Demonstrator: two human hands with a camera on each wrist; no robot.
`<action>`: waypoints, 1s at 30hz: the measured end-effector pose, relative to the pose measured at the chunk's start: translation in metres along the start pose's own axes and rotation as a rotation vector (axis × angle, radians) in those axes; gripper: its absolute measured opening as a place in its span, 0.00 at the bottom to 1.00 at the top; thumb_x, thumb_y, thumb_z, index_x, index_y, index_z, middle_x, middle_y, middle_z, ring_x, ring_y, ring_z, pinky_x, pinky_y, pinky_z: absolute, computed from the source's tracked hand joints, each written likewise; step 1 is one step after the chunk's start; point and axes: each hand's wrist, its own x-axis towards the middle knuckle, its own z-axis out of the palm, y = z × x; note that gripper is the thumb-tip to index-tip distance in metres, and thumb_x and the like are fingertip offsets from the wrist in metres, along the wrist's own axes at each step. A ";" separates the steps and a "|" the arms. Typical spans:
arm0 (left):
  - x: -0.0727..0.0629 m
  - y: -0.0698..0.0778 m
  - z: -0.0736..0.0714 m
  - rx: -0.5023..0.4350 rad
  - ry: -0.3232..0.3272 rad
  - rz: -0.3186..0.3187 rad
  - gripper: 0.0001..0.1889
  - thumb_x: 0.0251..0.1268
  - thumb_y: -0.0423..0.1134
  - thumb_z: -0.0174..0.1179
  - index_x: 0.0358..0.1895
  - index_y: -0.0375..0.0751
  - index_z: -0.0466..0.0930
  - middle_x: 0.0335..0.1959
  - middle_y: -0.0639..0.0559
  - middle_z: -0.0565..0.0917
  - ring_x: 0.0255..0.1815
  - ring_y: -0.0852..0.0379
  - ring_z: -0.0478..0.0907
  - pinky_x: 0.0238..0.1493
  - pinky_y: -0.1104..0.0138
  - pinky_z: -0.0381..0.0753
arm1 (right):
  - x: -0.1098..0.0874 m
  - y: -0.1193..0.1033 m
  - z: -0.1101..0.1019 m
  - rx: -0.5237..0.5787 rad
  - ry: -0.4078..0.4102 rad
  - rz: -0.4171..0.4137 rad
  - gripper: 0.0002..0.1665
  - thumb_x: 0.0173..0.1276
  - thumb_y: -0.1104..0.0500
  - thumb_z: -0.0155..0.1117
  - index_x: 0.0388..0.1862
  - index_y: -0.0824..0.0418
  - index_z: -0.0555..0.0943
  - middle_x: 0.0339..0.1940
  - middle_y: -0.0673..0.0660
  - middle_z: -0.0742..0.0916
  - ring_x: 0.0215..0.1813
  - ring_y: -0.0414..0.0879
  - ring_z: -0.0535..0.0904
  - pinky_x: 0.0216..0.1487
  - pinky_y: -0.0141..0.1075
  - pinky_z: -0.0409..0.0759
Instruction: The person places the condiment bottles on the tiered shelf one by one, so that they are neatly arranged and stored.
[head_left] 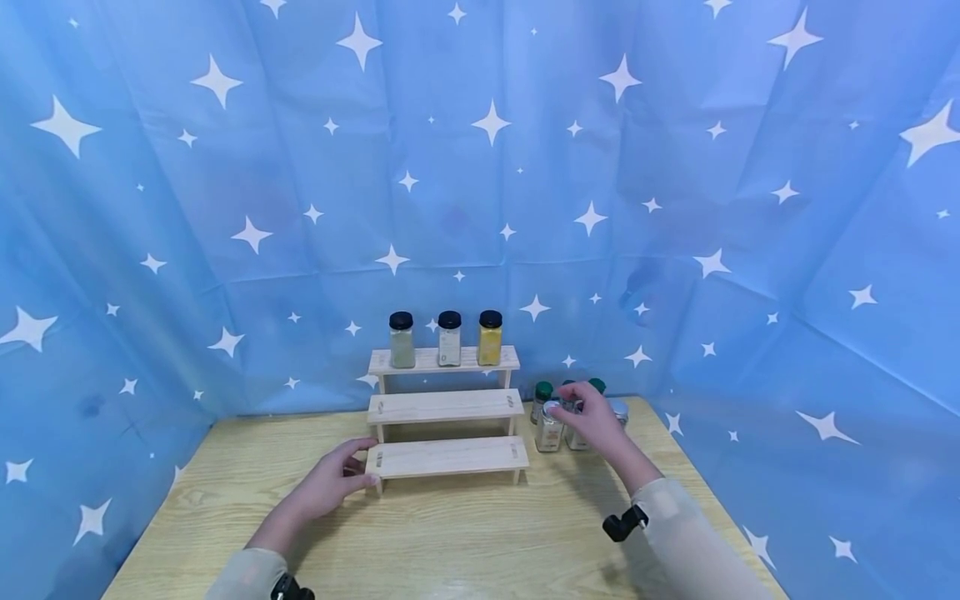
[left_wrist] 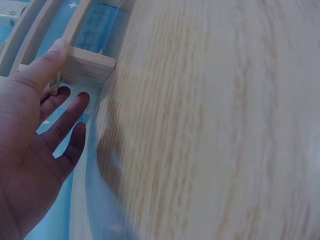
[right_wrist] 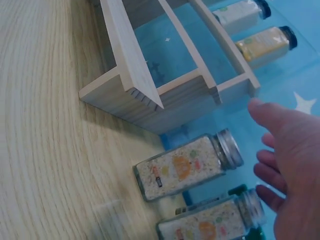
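A three-step wooden spice rack (head_left: 447,457) stands on the table. At its left end my left hand (head_left: 335,482) grips the lowest step; in the left wrist view the thumb (left_wrist: 47,65) lies on the board's edge and the index finger is partly hidden behind it. My right hand (head_left: 592,414) hovers above a group of spice jars right of the rack. Nearest to it is a clear jar with a silver lid (right_wrist: 182,165), its contents pale and grainy. In the right wrist view the fingers are loosely bent, apart from this jar's lid.
Along the top step stand black-lidded jars of green (head_left: 402,343), whitish (head_left: 449,343) and yellow (head_left: 490,342) contents. Behind the silver-lidded jars are green-lidded ones (head_left: 542,398), partly hidden by the right hand. A blue star-patterned curtain (head_left: 450,208) hangs behind the table (head_left: 450,542).
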 end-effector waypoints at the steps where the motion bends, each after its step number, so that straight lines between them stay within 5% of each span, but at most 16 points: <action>1: 0.000 0.000 0.000 -0.002 0.000 -0.002 0.36 0.74 0.40 0.76 0.80 0.38 0.73 0.64 0.39 0.83 0.56 0.48 0.85 0.53 0.56 0.86 | 0.000 0.000 0.000 -0.004 -0.001 -0.006 0.29 0.79 0.51 0.76 0.69 0.65 0.81 0.67 0.67 0.81 0.66 0.66 0.78 0.63 0.59 0.80; 15: 0.000 -0.001 0.000 -0.010 0.000 -0.011 0.37 0.74 0.41 0.76 0.81 0.37 0.71 0.65 0.39 0.82 0.57 0.46 0.84 0.51 0.57 0.86 | 0.004 0.003 0.002 -0.177 -0.060 -0.057 0.29 0.76 0.54 0.79 0.69 0.65 0.84 0.67 0.65 0.85 0.69 0.66 0.79 0.67 0.65 0.79; 30: -0.001 0.002 0.001 -0.006 0.006 -0.014 0.36 0.74 0.40 0.76 0.81 0.38 0.72 0.63 0.38 0.83 0.56 0.45 0.85 0.49 0.57 0.86 | 0.007 0.013 0.010 -0.294 -0.042 -0.148 0.23 0.71 0.54 0.83 0.62 0.58 0.90 0.56 0.55 0.91 0.59 0.55 0.81 0.58 0.58 0.82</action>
